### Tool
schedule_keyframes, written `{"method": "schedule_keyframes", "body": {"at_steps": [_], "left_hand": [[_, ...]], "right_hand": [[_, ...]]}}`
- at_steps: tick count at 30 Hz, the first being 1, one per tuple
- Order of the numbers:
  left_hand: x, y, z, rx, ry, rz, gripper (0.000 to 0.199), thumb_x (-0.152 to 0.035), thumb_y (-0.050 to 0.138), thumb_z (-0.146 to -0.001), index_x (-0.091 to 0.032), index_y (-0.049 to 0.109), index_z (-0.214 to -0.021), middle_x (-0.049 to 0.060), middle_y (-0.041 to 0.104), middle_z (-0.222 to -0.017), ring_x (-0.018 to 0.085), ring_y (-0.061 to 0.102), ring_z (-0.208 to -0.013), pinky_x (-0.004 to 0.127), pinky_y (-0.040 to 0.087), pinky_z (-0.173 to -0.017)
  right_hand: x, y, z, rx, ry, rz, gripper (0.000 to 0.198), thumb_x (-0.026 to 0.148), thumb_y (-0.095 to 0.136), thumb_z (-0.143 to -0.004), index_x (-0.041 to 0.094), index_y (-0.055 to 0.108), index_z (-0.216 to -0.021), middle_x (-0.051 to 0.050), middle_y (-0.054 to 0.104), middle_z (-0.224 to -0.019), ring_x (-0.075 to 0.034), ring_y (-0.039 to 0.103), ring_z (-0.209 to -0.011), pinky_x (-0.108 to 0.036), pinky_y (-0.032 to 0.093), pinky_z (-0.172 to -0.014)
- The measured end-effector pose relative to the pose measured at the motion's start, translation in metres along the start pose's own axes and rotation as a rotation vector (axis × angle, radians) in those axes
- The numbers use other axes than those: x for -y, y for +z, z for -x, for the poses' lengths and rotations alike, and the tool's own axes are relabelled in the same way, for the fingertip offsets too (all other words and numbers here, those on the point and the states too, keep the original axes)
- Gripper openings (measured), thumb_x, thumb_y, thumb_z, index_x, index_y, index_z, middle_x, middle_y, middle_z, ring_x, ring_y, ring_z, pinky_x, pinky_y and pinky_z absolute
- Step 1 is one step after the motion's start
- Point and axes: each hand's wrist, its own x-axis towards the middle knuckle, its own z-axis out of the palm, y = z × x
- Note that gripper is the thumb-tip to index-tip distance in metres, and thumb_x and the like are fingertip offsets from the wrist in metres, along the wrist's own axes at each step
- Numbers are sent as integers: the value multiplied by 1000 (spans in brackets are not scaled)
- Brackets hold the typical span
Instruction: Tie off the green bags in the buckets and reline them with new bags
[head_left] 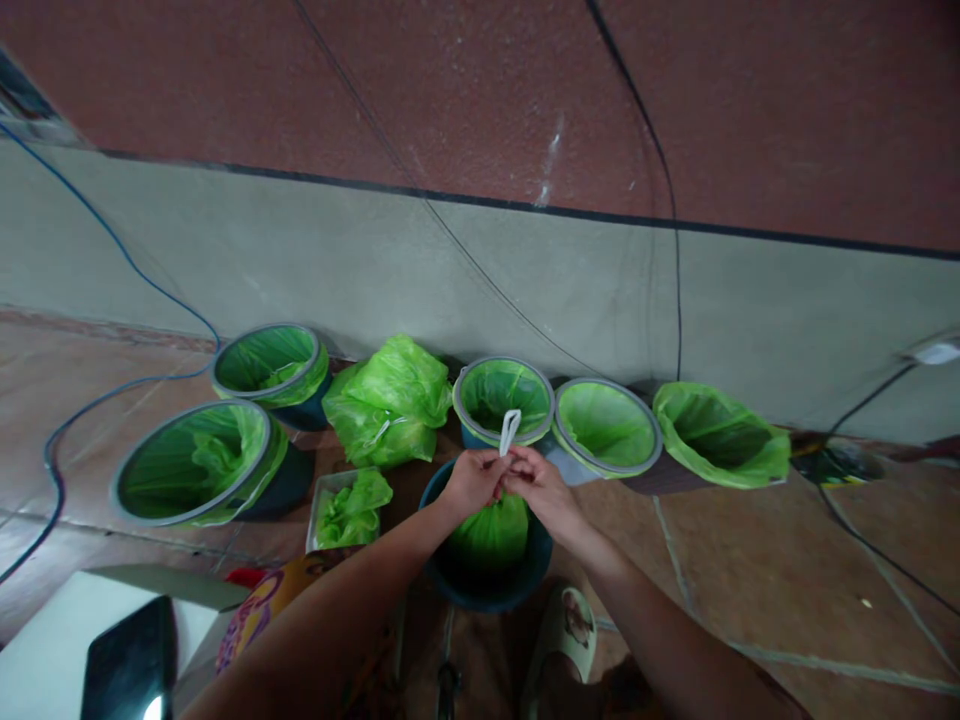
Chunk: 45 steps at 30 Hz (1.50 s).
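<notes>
In the head view a green garbage bag (pixel 491 532) sits inside a dark blue bin (pixel 491 603), its top gathered together. A white drawstring loop (pixel 510 428) sticks up above the gathered neck. My left hand (pixel 474 477) is closed at the neck of the bag, fingers pinched. My right hand (pixel 546 487) meets it there, also closed, its fingertips against the left ones. Which hand grips the drawstring and which the plastic is partly hidden by the fingers.
Several lined bins stand along the wall, including a grey-rimmed bin (pixel 191 408) at left. A tied green bag (pixel 397 395) and a small clear tub (pixel 311 520) sit nearby. A phone (pixel 127 660) lies on a white box (pixel 49 640). Cables (pixel 97 215) trail across wall and floor.
</notes>
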Motion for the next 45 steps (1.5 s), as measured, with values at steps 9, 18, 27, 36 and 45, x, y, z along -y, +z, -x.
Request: {"method": "schedule_keyframes", "body": {"at_steps": [9,18,27,36,45], "left_hand": [[-4,1,0,-63,-168,67,29,-28,51,-88,-13,63,-66,-4,49,-40,6,41,-31,18,30,-37],[-12,4,1,-174,-387,292,19,-17,57,-79,-13,56,-61,-6,49,-43,3,37,-33,19,37,-42],[-20,-13,-6,35,-291,86,23,-6,59,-65,-14,58,-87,-7,53,-48,7,47,-40,19,37,-44],[-8,-20,-8,147,69,-200,7,-10,62,-61,-14,57,-64,-5,55,-55,8,48,-52,19,37,-52],[-7,-10,6,108,123,-399,14,-23,65,-69,-12,69,-77,3,68,-68,15,60,-63,22,43,-58]], "right_hand": [[-3,2,2,5,-26,137,52,23,64,-71,21,48,-120,4,63,-69,-16,62,-65,-31,47,-68],[4,11,18,-170,-292,901,21,18,47,-84,21,61,-98,-7,65,-95,-20,60,-89,-32,44,-80],[-1,-1,9,-71,222,257,9,23,59,-71,22,65,-78,-2,66,-82,-19,60,-79,-30,49,-66],[8,-16,8,7,556,-259,22,16,73,-59,16,65,-79,-3,67,-79,-15,63,-73,-28,51,-66],[0,-17,12,-52,457,-251,21,25,79,-59,18,68,-75,-3,69,-78,-14,62,-69,-25,51,-64]]}}
